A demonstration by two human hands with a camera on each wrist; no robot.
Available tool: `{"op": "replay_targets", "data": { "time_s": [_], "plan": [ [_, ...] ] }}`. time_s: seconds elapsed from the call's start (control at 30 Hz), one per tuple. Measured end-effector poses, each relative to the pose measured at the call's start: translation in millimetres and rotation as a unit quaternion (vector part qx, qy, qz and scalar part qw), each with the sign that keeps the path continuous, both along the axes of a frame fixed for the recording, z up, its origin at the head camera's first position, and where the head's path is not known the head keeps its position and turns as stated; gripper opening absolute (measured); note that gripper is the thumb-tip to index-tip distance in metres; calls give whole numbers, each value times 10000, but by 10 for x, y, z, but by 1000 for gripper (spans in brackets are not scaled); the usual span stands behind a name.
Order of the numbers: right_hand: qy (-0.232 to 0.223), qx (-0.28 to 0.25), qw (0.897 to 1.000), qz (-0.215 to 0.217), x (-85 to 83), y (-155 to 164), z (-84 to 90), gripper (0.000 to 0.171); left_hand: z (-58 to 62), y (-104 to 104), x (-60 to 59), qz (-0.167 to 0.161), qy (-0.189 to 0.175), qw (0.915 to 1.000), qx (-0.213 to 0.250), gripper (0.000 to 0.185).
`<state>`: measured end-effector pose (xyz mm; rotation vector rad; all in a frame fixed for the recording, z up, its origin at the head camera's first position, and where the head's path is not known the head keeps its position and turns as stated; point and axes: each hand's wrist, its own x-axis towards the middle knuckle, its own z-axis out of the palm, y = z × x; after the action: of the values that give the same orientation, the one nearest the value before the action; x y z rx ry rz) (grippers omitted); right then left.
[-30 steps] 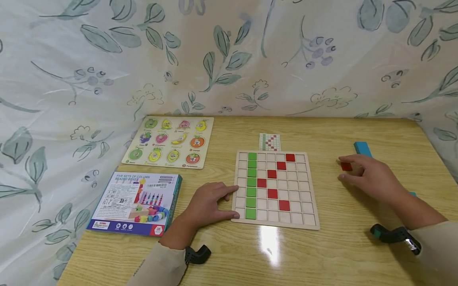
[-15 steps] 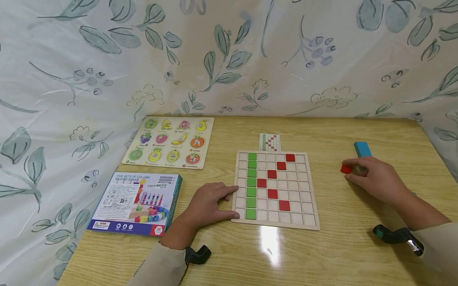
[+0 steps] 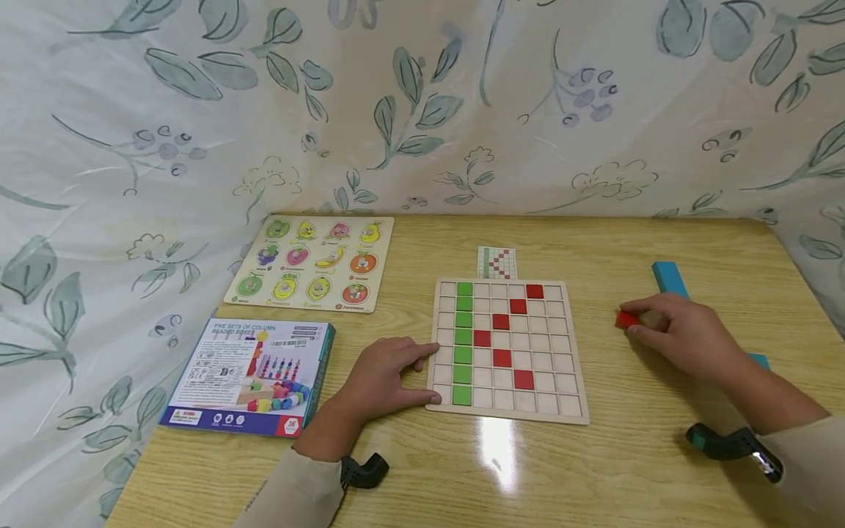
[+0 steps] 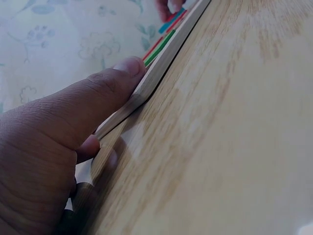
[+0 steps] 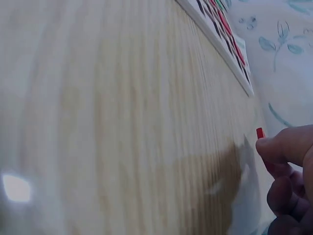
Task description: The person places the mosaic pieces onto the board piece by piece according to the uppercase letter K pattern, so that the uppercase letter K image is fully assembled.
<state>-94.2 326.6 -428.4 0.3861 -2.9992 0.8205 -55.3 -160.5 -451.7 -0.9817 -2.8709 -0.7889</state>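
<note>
A wooden grid board (image 3: 548, 403) lies flat on the table, with a column of green square tiles (image 3: 463, 355) and several red tiles (image 3: 502, 358) in a slanting pattern. At its left edge rests my left hand (image 3: 383, 378), thumb (image 4: 128, 66) on the rim near the front corner and index fingertip at the side. To the right of the board, my right hand (image 3: 686, 334) pinches a red square tile (image 3: 626, 319) between thumb and fingers. The right wrist view shows that tile (image 5: 260, 133) edge-on, partly covered by the thumb.
A small pattern card (image 3: 497, 262) sits behind the board. Blue pieces (image 3: 670, 279) lie around the right hand. On the left are a fruit picture board (image 3: 310, 262) and a boxed bead set (image 3: 251, 375). Floral cloth (image 3: 422, 110) hangs along the table's back.
My right hand has closed its fingers on the red tile and carried it slightly left, toward the board. The left hand stays put.
</note>
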Motion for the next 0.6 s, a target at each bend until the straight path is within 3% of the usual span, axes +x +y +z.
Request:
{"op": "replay_targets", "data": {
  "time_s": [0.6],
  "plan": [
    [-9, -613, 9930, 1014, 424, -593, 179, 40, -2, -7, -2, -58, 186, 9997, 158, 70]
  ]
}}
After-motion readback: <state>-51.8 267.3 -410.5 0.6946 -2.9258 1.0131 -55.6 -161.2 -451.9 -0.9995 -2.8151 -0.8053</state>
